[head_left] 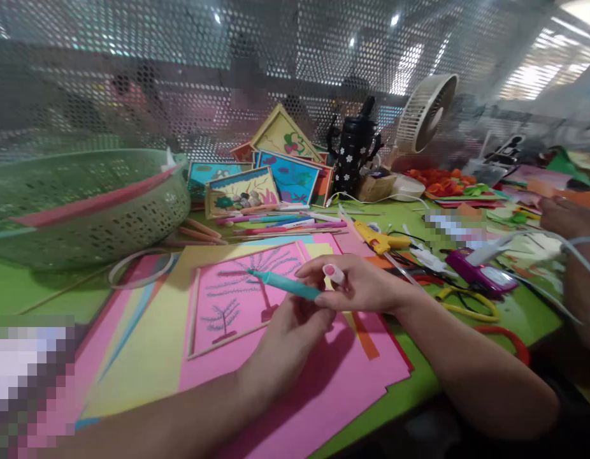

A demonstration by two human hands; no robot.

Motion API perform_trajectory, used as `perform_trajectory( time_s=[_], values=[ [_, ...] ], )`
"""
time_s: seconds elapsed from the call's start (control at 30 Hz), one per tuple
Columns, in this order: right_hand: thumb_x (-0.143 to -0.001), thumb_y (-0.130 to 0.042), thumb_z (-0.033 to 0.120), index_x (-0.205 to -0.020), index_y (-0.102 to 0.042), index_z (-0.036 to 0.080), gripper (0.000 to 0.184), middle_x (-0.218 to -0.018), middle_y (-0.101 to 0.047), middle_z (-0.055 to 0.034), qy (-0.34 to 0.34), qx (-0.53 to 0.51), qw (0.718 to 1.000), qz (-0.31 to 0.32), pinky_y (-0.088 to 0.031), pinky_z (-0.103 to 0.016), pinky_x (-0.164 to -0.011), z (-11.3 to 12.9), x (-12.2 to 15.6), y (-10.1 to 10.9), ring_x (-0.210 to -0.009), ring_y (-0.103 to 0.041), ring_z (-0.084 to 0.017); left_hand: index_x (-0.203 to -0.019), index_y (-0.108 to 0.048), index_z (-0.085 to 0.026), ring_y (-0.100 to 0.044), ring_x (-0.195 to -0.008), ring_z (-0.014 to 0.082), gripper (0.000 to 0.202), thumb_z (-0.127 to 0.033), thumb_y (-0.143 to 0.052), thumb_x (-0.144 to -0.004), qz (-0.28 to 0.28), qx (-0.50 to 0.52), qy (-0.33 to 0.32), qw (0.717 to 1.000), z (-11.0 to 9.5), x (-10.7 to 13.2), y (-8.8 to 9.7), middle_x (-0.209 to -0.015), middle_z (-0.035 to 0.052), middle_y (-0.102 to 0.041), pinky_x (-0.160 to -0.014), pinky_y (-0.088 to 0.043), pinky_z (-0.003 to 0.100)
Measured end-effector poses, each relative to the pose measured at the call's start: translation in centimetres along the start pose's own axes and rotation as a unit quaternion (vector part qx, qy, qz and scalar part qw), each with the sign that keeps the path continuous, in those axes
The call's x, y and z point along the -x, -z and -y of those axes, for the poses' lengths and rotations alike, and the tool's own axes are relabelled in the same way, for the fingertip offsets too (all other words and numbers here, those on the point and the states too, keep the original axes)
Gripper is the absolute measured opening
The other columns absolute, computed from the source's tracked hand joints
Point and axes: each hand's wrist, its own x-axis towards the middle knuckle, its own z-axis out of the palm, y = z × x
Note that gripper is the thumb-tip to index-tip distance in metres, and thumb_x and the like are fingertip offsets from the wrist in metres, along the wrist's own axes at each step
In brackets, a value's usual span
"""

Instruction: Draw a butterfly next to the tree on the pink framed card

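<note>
Over the pink sheet, my hands meet close together. My left hand (291, 333) is closed around the rear part of a teal marker (286, 285), whose tip points left. My right hand (359, 280) is closed on a white marker (334, 275) with a pink end facing me, and its thumb lies by the teal marker's rear end. Beneath them is a pink picture (247, 306) with dark, feathery plant-like lines, bordered by thin sticks (193, 312). Stacked coloured paper (146, 376) lies under the picture. My fingers partly hide both markers and the picture's right side.
A green basket (146, 197) stands at the left. Several markers (290, 222) and framed pictures (288, 182) are behind the paper. Towards the right are a yellow glue gun (378, 241), cables, scissors (469, 303), a purple device (481, 271), a fan (426, 115) and another person's hand (569, 220).
</note>
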Motion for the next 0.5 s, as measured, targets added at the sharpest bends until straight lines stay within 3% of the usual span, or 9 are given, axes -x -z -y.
perform_trajectory(
  time_s=[0.13, 0.3, 0.4, 0.5],
  values=[
    [-0.078, -0.062, 0.025, -0.104, -0.063, 0.014, 0.028, -0.088, -0.066, -0.0046, -0.029, -0.006, 0.999, 0.02, -0.049, -0.025, -0.063, 0.18, 0.06, -0.24, -0.075, -0.06, -0.014, -0.082, -0.054, -0.019, -0.056, -0.071, 0.0165, 0.029, -0.041, -0.068, -0.069, -0.012, 0.005, 0.006, 1.0, -0.11, 0.24, -0.02, -0.077, 0.0023, -0.062, -0.064, -0.046, 0.028],
    [-0.082, -0.061, 0.032, -0.095, -0.065, 0.015, 0.022, -0.08, -0.066, -0.0029, -0.03, -0.022, 0.999, -0.008, -0.048, -0.025, -0.06, 0.66, 0.21, -0.37, -0.067, -0.059, -0.012, -0.089, -0.057, -0.018, -0.054, -0.066, 0.0155, 0.028, -0.034, -0.063, -0.067, -0.006, 0.005, 0.025, 1.0, -0.29, 0.37, 0.13, -0.073, 0.0014, -0.063, -0.063, -0.046, 0.029],
    [-0.083, -0.06, 0.042, -0.084, -0.067, 0.017, 0.026, -0.077, -0.067, -0.0034, 0.008, -0.054, 0.99, -0.129, -0.05, -0.027, -0.063, 0.63, 0.21, -0.08, -0.071, -0.062, -0.014, -0.088, -0.058, -0.018, -0.056, -0.066, 0.0144, 0.029, -0.029, -0.063, -0.061, -0.011, 0.036, 0.046, 0.998, -0.63, 0.52, 0.09, -0.073, 0.0, -0.064, -0.065, -0.047, 0.028],
    [-0.082, -0.057, 0.056, -0.066, -0.064, 0.018, 0.042, -0.062, -0.061, -0.0015, 0.064, -0.091, 0.954, -0.279, -0.045, -0.025, -0.054, 0.36, 0.07, 0.38, -0.058, -0.056, -0.013, -0.073, -0.056, -0.018, -0.058, -0.067, 0.0146, 0.02, -0.025, -0.062, -0.056, 0.009, 0.065, 0.073, 0.995, -0.71, 0.7, 0.02, -0.068, -0.0005, -0.063, -0.066, -0.047, 0.028]
  ],
)
